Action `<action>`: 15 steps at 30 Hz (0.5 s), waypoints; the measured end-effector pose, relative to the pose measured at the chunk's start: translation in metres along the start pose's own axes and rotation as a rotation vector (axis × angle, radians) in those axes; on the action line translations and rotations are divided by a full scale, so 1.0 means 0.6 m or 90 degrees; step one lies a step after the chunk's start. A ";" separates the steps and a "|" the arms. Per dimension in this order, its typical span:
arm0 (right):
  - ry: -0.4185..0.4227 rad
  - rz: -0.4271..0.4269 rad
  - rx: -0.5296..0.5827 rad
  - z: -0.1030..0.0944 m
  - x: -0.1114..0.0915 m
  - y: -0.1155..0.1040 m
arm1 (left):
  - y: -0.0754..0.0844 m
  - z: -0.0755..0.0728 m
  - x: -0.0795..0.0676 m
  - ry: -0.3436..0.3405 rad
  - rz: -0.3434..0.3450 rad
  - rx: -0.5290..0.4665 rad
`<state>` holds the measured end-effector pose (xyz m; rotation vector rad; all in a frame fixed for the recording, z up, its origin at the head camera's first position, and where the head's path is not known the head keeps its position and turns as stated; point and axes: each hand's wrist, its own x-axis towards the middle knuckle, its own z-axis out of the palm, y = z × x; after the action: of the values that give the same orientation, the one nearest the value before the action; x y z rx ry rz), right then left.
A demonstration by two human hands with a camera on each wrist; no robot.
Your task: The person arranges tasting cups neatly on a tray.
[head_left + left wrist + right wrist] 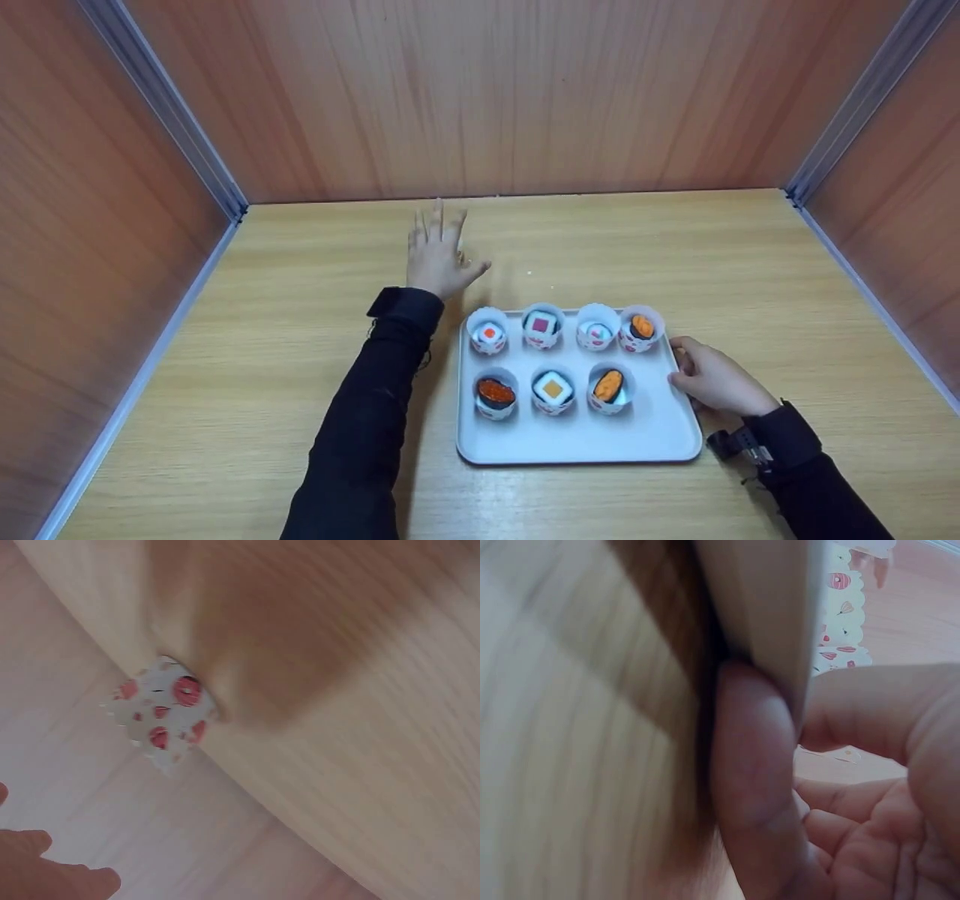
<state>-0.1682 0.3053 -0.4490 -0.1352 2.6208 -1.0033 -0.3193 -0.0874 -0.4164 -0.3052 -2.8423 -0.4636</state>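
Note:
My left hand (437,262) reaches over the far part of the table with its fingers spread and nothing held. In the left wrist view a paper cup (169,705) with red patterns stands on the table beyond its fingertips (97,881); in the head view the hand mostly hides it. With thumb and fingers my right hand (716,375) grips the right rim of a white tray (652,439). One finger (754,742) tucks under the tray's edge (772,607) in the right wrist view. On the tray, patterned paper cups hold sushi-shaped pieces, such as an orange-topped one (608,385).
Cups stand in two rows on the tray, among them one with a red-topped piece (496,393) and one with a white square piece (553,388). Wood-grain panels (510,97) enclose the table (247,375) at the back and sides.

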 end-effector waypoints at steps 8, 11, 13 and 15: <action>-0.005 0.006 0.005 -0.001 -0.003 0.003 | -0.018 0.017 0.007 -0.071 -0.051 -0.014; -0.002 -0.003 0.015 -0.004 -0.009 0.005 | -0.021 0.024 0.015 -0.097 -0.064 0.000; 0.002 -0.008 0.022 -0.005 -0.012 0.006 | -0.022 0.028 0.020 -0.114 -0.073 0.000; 0.002 -0.015 0.027 -0.005 -0.014 0.006 | -0.023 0.031 0.024 -0.130 -0.085 -0.005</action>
<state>-0.1613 0.3115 -0.4474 -0.1538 2.6043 -1.0679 -0.3401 -0.0916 -0.4336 -0.1740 -3.0746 -0.4966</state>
